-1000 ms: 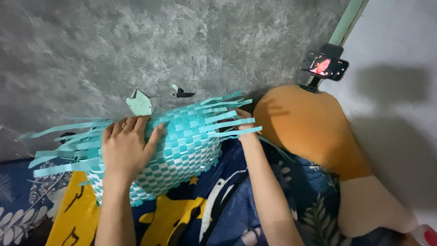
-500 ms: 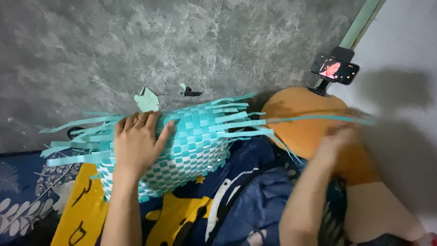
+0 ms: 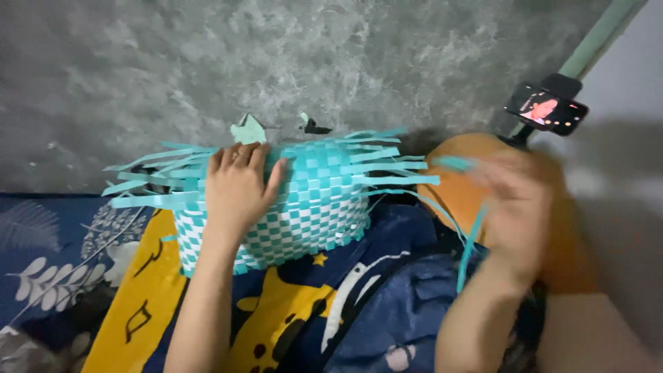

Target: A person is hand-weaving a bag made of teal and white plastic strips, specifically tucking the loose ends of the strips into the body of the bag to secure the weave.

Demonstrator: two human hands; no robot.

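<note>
Grey floor lies beyond the left hand point(image 3: 238, 186), spread flat on the basket point(image 3: 304, 207), while the blurred right hand point(image 3: 514, 211) pinches a strip point(image 3: 469, 242).

Right hand point(image 3: 514, 207) at three o'clock: motion-blurred, grip on teal strip point(image 3: 469, 242) unclear. Both forearms cut off at six o'clock.

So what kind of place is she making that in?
Probably a room at home, on the floor: a grey concrete wall, a patterned blanket under the half-woven basket, and a phone on a stand.
</note>
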